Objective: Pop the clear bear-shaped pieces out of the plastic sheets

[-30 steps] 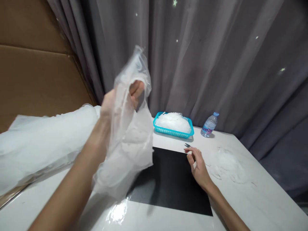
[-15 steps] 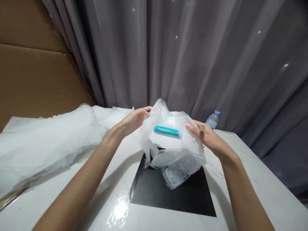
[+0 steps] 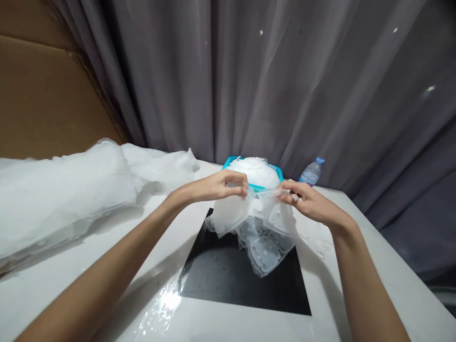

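translucent plastic sheet w/ moulded rounded-square shapes (image 3: 265,251) hangs over the near-centre of black mat (image 3: 242,280); can't tell if it touches. l hand (image 3: 228,184) pinches its top left edge, thumb & fingertips together on it; r hand (image 3: 302,197) has fingers clamped on top right edge. just behind, far side: turquoise plastic basket (image 3: 280,174) w/ heap of white pieces (image 3: 252,170), partly hidden by l hand. water bottle w/ blue cap (image 3: 312,172) upright-ish, far right of basket. big white-filled clear bags (image 3: 67,190) on left of white table (image 3: 199,323), nr cardboard (image 3: 50,99). grey curtain w/ stars (image 3: 242,85) at far side.
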A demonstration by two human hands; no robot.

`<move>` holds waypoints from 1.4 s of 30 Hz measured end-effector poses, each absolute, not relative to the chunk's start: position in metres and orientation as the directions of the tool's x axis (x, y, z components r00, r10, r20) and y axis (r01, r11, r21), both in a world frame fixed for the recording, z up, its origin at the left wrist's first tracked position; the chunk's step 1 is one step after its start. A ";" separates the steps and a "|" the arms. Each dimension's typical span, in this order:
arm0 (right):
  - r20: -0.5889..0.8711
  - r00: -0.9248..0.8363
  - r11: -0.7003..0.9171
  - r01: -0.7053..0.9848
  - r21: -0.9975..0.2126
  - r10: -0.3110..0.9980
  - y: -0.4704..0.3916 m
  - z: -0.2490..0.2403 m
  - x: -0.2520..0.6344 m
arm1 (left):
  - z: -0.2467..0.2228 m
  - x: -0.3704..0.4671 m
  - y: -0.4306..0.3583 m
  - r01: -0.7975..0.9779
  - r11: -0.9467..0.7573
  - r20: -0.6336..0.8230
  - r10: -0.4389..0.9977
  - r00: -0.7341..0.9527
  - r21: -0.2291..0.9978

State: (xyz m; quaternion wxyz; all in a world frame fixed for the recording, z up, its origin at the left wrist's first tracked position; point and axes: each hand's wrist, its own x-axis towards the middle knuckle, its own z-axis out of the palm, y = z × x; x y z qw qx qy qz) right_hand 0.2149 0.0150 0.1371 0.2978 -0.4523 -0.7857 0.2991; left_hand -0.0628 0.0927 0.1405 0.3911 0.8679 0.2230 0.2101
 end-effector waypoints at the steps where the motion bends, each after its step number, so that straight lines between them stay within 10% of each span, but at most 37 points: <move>1: 0.203 -0.419 0.420 0.531 -0.736 0.885 0.016 0.135 0.214 | 0.139 -0.062 0.093 0.196 -0.568 0.182 0.539 0.822 0.799; 11: 0.298 -0.378 0.385 0.177 -0.906 0.876 0.038 0.105 0.196 | 0.121 -0.053 0.095 0.198 -0.542 0.174 0.559 0.811 0.817; 33: 0.269 -0.455 0.500 0.526 -0.688 0.849 0.035 0.101 0.183 | 0.112 -0.048 0.098 0.220 -0.605 0.189 0.538 0.821 0.765; 42: 0.514 -0.401 0.624 0.674 -0.396 0.759 0.024 0.109 0.171 | 0.124 -0.052 0.091 0.298 -0.634 0.116 0.526 0.842 0.713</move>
